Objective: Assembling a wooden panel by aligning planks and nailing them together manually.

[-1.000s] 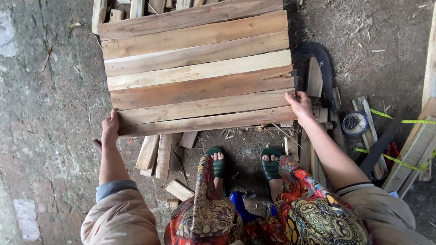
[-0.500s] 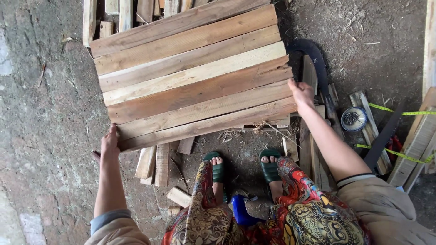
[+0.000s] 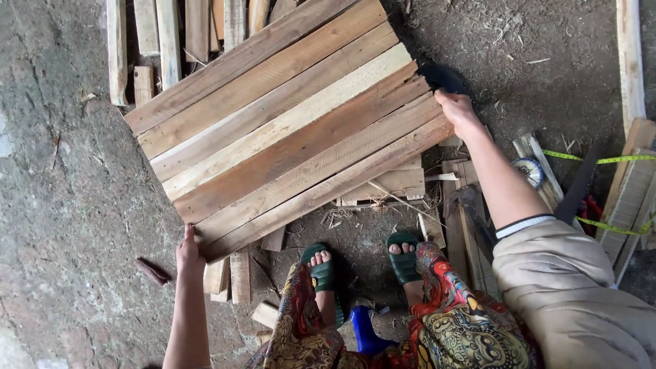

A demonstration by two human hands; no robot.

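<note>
Now: panel (image 3: 287,130) seven boards | left hand (image 3: 189,251), right hand (image 3: 456,109) gripping corners

Panel (image 3: 287,130): seven planks, joined edge to edge. Hands on the panel: two, left hand (image 3: 189,254) and right hand (image 3: 458,113). Green sandals (image 3: 321,270): two. Tape measure (image 3: 529,171): one.

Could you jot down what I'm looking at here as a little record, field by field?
Setting: rough ground strewn with wood offcuts
Main thing: wooden plank panel, lying slantwise
Left hand: grips the panel's near left corner
Right hand: grips the panel's right edge
Feet: green sandals, just below the panel
Clothing: patterned skirt, beige sleeves
Nearby right: yellow tape measure, loose planks
Nearby left: short wood pieces by the left hand
</note>
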